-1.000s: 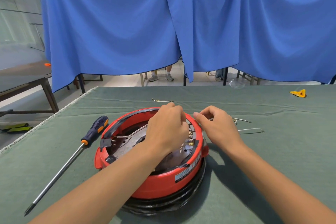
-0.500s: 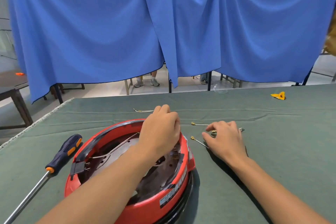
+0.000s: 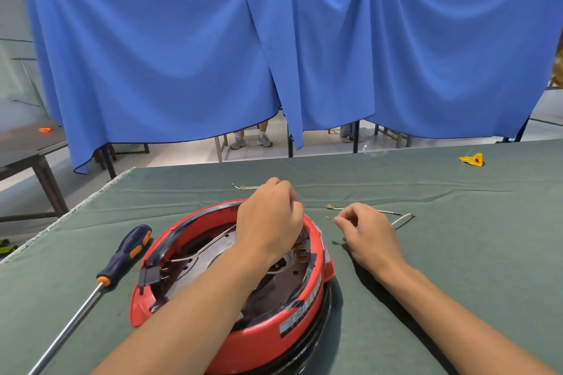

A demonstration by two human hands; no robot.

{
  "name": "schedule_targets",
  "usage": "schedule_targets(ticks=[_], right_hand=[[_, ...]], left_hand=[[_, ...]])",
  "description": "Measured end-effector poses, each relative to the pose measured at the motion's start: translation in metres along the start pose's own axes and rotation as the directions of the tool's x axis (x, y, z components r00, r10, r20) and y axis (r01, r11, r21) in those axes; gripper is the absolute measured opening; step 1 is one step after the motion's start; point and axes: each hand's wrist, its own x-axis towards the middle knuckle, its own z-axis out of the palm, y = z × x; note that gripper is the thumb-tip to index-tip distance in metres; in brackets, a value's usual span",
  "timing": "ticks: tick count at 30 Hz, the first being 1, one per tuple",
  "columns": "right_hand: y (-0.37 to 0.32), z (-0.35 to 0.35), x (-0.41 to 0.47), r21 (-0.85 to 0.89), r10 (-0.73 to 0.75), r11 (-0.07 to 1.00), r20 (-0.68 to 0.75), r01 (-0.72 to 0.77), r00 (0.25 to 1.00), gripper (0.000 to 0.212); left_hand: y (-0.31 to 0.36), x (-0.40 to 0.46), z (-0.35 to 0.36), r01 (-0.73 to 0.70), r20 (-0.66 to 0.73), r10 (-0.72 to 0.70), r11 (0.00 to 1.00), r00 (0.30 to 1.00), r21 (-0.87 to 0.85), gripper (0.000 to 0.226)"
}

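Red plastic housing [image 3: 265,344], upturned on the green-clothed table [image 3: 457,253], sits nearest me, its metal underside and wiring exposed. Left of it lies a screwdriver [image 3: 125,256], well apart from both hands, shaft toward me, handle away.

Left hand [image 3: 271,222] reaches across the open housing to its far right rim and sits over the terminal block [image 3: 301,248]. Fingers are curled downward. The back of the hand hides the fingertips, so I cannot tell whether that grip is pinching a connector or only resting there.

Right hand [image 3: 370,236] is on the table just beside the housing, to its right. Thumb and forefinger are pressed together on a loose lead [image 3: 328,218]; the other fingers are bent loosely. The lead's brass end pokes out leftward from the pinch, pointing at the housing rim.

Key relation, as I judge it: the terminal block lies to the left of the right grip and slightly nearer me, close by, with the red rim between them. The lead's long axis runs roughly left to right, already aimed that way. The right hand is the carrier; the left is the nearer to the block and placed to guide.

Just beyond the right knuckles lie a second lead [image 3: 393,212] and a white wire [image 3: 402,218], untouched. Farther off, past the left hand, is another lead [image 3: 243,187]. A yellow scrap [image 3: 472,159] sits near the far edge, and a blue curtain [image 3: 152,55] hangs behind.
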Motion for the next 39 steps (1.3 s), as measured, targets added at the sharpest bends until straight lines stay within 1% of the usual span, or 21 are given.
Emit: schedule_targets(ticks=[1,3,5,7,11,13,15,18,20,22,24,26,29,33,36,39], right_hand=[[-0.003,-0.001,-0.002,0.098,0.023,0.995,-0.028,-0.02,0.999,0.016],[-0.013,-0.002,-0.006,0.31,0.06,0.95,-0.05,-0.042,0.997,0.014],[-0.025,-0.004,-0.01,0.462,0.068,0.886,-0.064,-0.031,0.996,0.013],[-0.032,-0.006,-0.013,0.505,0.032,0.863,-0.083,0.014,0.996,0.014],[-0.039,-0.007,-0.02,0.49,-0.063,0.867,-0.08,0.095,0.995,0.014],[-0.04,-0.008,-0.021,0.471,-0.079,0.876,-0.081,0.108,0.994,0.013],[-0.041,-0.01,-0.021,0.461,-0.083,0.881,-0.076,0.109,0.994,0.012],[-0.042,-0.011,-0.022,0.5,-0.05,0.863,-0.056,0.071,0.997,0.015],[-0.043,-0.013,-0.021,0.568,0.01,0.823,-0.029,0.008,1.0,0.02],[-0.044,-0.015,-0.018,0.65,0.066,0.758,-0.002,-0.049,0.998,0.027],[-0.045,-0.019,-0.015,0.723,0.1,0.686,0.022,-0.085,0.995,0.032],[-0.046,-0.021,-0.014,0.748,0.12,0.653,0.049,-0.116,0.992,0.034],[-0.047,-0.022,-0.013,0.727,0.096,0.675,0.077,-0.122,0.992,0.031],[-0.051,-0.02,-0.017,0.642,-0.007,0.764,0.105,-0.062,0.994,0.017],[-0.054,-0.02,-0.018,0.648,-0.033,0.76,0.112,-0.048,0.993,0.016],[-0.054,-0.022,-0.016,0.678,-0.032,0.733,0.117,-0.056,0.993,0.017]], left_hand=[[0.0,-0.001,-0.001,0.01,0.01,-0.01,0.999,1.0,-0.04,0.014],[0.002,0.0,-0.002,0.053,0.085,-0.036,0.978,0.996,-0.203,0.019],[0.005,0.001,-0.002,0.1,0.173,-0.033,0.914,0.984,-0.392,0.021],[0.009,0.001,-0.003,0.144,0.206,-0.041,0.846,0.978,-0.513,0.02],[0.01,-0.001,-0.007,0.251,0.257,-0.101,0.705,0.961,-0.663,0.013],[0.008,-0.002,-0.009,0.289,0.277,-0.126,0.665,0.952,-0.689,0.01],[0.006,-0.002,-0.01,0.311,0.29,-0.142,0.646,0.946,-0.697,0.011],[0.005,-0.002,-0.011,0.364,0.318,-0.182,0.561,0.93,-0.744,0.014],[0.005,-0.002,-0.012,0.393,0.339,-0.2,0.517,0.919,-0.76,0.015],[0.005,-0.001,-0.013,0.414,0.355,-0.212,0.487,0.91,-0.769,0.017],[0.005,-0.001,-0.013,0.426,0.364,-0.222,0.478,0.905,-0.768,0.02],[0.004,0.0,-0.012,0.433,0.368,-0.229,0.482,0.901,-0.762,0.022],[0.004,0.0,-0.01,0.441,0.38,-0.225,0.468,0.897,-0.765,0.022],[0.004,-0.001,-0.01,0.443,0.394,-0.206,0.459,0.896,-0.77,0.019],[0.003,-0.001,-0.011,0.436,0.392,-0.193,0.468,0.899,-0.769,0.017],[0.003,0.0,-0.012,0.45,0.409,-0.19,0.445,0.892,-0.775,0.018]])
